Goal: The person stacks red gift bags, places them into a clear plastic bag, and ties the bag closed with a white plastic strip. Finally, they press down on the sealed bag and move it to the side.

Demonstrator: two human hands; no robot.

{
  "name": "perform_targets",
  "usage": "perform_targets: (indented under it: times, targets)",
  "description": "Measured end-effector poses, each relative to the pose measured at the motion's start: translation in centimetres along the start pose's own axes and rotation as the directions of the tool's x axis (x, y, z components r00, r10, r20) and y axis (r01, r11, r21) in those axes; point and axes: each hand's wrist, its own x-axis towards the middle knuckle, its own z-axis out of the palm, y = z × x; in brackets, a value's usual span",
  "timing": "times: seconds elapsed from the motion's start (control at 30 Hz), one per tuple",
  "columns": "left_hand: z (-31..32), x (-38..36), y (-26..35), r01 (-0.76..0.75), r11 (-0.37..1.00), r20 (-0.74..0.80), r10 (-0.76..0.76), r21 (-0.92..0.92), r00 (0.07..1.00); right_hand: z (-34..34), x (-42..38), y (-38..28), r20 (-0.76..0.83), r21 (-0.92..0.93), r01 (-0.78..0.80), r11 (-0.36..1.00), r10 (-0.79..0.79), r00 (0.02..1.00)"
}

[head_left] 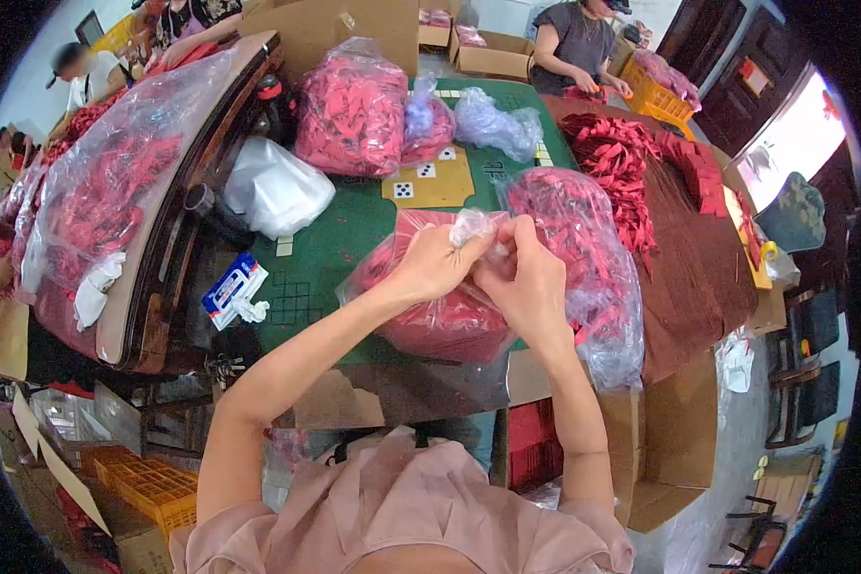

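A clear plastic bag (445, 330) packed with red pieces lies on the green table top (354, 239) in front of me. My left hand (430, 263) is closed round the bag's gathered neck, and a crumpled tuft of plastic sticks up above the fist. Close beside it, my right hand (526, 277) pinches the twisted plastic between thumb and fingers. Whether a tie is at the neck I cannot make out. Just right of my hands rests another clear bag (574, 215) of red strips, its loose plastic hanging toward the table edge.
Behind stand a large bag of red pieces (352, 115) and crumpled plastic (497, 124). A white plastic bag (277, 187) and a wipes pack (234, 292) lie left. Red strips (607, 163) cover the brown cloth at right. An open carton (674, 440) stands below; a co-worker (584, 53) works opposite.
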Motion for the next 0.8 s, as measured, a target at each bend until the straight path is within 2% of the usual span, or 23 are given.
perform_targets:
  times: [0.07, 0.13, 0.2, 0.23, 0.27, 0.33, 0.5, 0.57, 0.6, 0.67, 0.7, 0.73, 0.8]
  targets:
    - [-0.1, 0.0, 0.3, -0.015, 0.999, -0.025, 0.016, 0.040, 1.000, -0.4, 0.1, 0.0, 0.050, 0.037, -0.038, 0.999, 0.037, 0.998]
    - [-0.6, -0.2, 0.8, 0.106, 0.993, 0.089, -0.101, -0.045, 0.991, -0.9, 0.1, -0.3, 0.101, 0.077, -0.072, 0.994, 0.065, 0.993]
    - [-0.8, -0.2, 0.0, 0.149, 0.983, 0.135, -0.134, -0.109, 0.982, -1.7, 0.0, -0.4, 0.129, 0.363, -0.084, 0.928, 0.040, 0.991]
    - [-0.9, -0.2, 0.1, 0.198, 0.964, 0.190, -0.164, -0.176, 0.968, -1.8, 0.0, 0.2, 0.146, 0.375, -0.055, 0.925, 0.000, 0.989]
    - [-1.0, -0.2, 0.4, 0.229, 0.961, 0.225, -0.190, -0.158, 0.956, -1.8, 0.1, 0.7, 0.146, 0.373, -0.056, 0.926, 0.001, 0.989]
    - [-0.8, -0.2, 0.2, 0.213, 0.961, 0.225, -0.171, -0.175, 0.959, -1.7, 0.3, 1.6, 0.203, 0.412, -0.141, 0.900, 0.061, 0.977]
    - [-0.9, -0.2, -0.3, 0.193, 0.955, 0.237, -0.138, -0.228, 0.962, -1.6, 0.8, 2.3, 0.136, 0.334, -0.064, 0.941, 0.019, 0.991]
    - [-1.1, 0.0, -0.5, 0.162, 0.971, 0.231, -0.119, -0.176, 0.966, -1.7, 1.0, 2.2, 0.020, 0.161, 0.114, 0.980, -0.118, 0.993]
    - [-1.0, 0.0, -0.5, 0.164, 0.971, 0.230, -0.121, -0.176, 0.966, -1.7, 0.8, 1.9, 0.023, 0.162, 0.113, 0.980, -0.119, 0.993]
    - [-1.2, 0.3, 0.8, 0.313, 0.861, 0.358, -0.167, -0.401, 0.919, -2.0, 0.1, 0.8, 0.011, 0.118, 0.023, 0.993, -0.024, 1.000]
    - [-1.9, 0.6, 1.3, 0.404, 0.828, 0.460, -0.206, -0.388, 0.864, -2.1, -0.3, 0.3, 0.015, 0.129, -0.007, 0.992, 0.005, 1.000]
    - [-2.1, 0.8, 0.9, 0.404, 0.828, 0.458, -0.206, -0.390, 0.865, -2.3, -0.6, -0.4, 0.017, 0.129, -0.006, 0.992, 0.004, 1.000]
    - [-2.1, 1.2, -0.2, 0.181, 0.836, 0.415, 0.060, -0.517, 0.908, -2.3, -1.3, -1.6, -0.054, 0.070, 0.059, 0.996, -0.055, 0.997]
